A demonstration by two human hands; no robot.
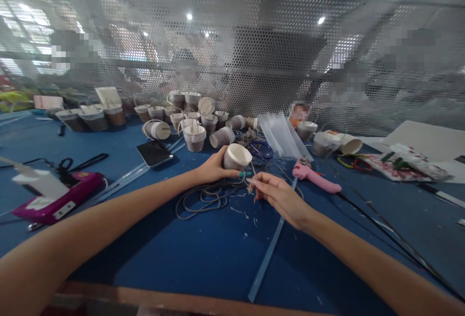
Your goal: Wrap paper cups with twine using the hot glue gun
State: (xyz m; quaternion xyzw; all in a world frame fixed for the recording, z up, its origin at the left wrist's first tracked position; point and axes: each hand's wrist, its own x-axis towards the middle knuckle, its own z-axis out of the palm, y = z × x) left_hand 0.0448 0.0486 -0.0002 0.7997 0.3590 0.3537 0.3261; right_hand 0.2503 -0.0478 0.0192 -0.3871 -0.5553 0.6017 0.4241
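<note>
One pot [237,158]: steadied, I judge, by my wrapped left hand [213,167].
Strand [254,168]: my right hand [279,195] pinches it beside that grip.

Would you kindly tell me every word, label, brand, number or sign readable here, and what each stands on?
No text can be read.
Purple power strip: yellowish mark, too small to read.
Phone: dark screen, no legible text.
Pink glue gun: no legible lettering.
Cup in the left hand: no lettering visible.

On our deep-blue tabletop [218,258], we see a white-and-gray cup [236,158], pink glue gun [320,179] and magenta power strip [80,195]; the gray screen [276,59] is dotted.
</note>
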